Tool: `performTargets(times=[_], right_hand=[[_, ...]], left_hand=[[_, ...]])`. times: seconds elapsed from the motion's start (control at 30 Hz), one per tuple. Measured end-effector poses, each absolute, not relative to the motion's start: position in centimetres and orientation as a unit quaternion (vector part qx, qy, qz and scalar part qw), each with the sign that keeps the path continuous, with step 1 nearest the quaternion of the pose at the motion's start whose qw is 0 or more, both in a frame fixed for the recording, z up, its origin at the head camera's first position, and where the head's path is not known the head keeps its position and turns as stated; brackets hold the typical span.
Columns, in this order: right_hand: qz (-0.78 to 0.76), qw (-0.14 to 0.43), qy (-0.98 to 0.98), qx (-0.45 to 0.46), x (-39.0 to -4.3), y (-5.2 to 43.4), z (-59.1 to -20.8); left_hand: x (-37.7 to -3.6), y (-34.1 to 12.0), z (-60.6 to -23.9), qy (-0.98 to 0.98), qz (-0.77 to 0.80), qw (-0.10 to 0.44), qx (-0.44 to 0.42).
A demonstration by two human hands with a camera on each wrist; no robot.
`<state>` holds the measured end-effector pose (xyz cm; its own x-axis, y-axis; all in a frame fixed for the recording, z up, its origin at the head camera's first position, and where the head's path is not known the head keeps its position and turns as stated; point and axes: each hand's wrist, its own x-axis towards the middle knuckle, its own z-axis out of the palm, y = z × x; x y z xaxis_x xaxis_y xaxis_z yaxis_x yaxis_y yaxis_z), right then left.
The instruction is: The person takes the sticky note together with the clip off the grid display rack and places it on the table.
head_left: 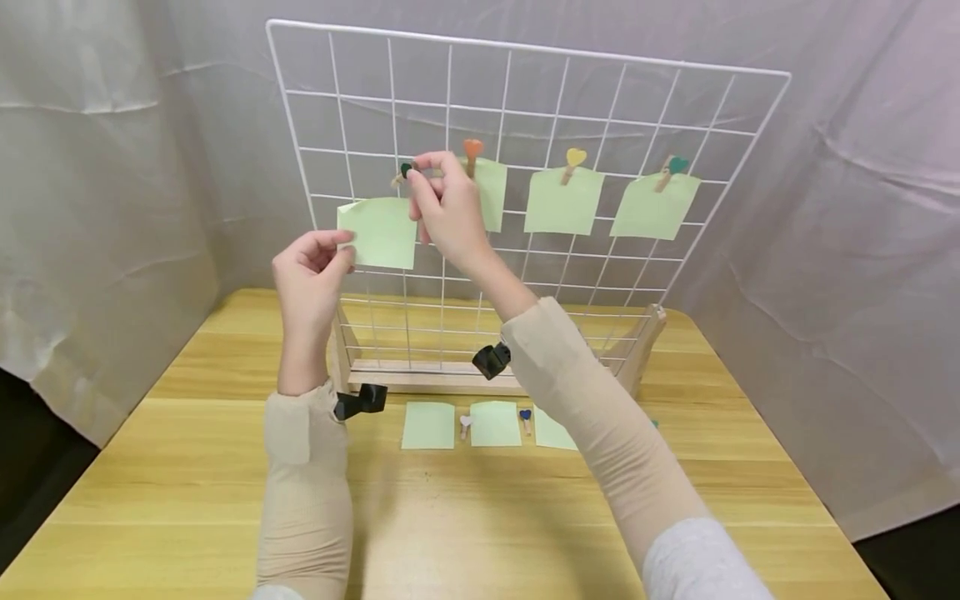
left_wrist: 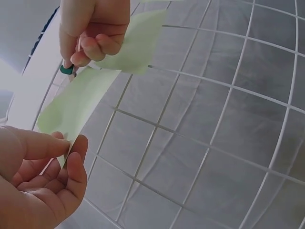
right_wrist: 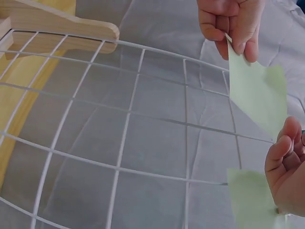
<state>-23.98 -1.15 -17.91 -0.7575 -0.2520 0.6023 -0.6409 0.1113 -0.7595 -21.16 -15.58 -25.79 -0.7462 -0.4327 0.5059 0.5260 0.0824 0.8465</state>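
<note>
Sleeved forearms rise from the bench in the head view: the left hand pinches the green note by its left edge against the wire grid, while the right hand squeezes a green-heart peg at its top corner. Left wrist view: thumb and fingers clamp the note's lower edge; keeping it flat seems wise. Right wrist view: note taut between both hands; I'd seat the peg over wire and paper together.
</note>
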Motion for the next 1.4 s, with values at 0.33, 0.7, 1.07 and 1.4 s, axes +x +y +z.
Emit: performTargets(times=[0.33, 0.7, 1.07, 1.4], right_hand=[[0.595, 0.134, -0.73, 0.31, -25.5, -1.0, -20.7], [0.599, 0.129, -0.728, 0.308, -26.0, -0.6, -24.2], [0.622, 0.115, -0.716, 0.294, -24.6, -0.1, -25.1], [0.616, 0.108, -0.733, 0.266, -26.5, -0.1, -28.9]], left_hand=[[-20.6, -15.8, -27.5, -0.649, -0.681, 0.339, -0.026], [-19.6, -16.3, -30.0, -0.659, -0.671, 0.341, -0.001], [-19.2, -16.6, -31.8, -0.663, -0.682, 0.308, 0.008], [-19.2, -17.1, -33.9, -0.687, -0.677, 0.26, 0.047]])
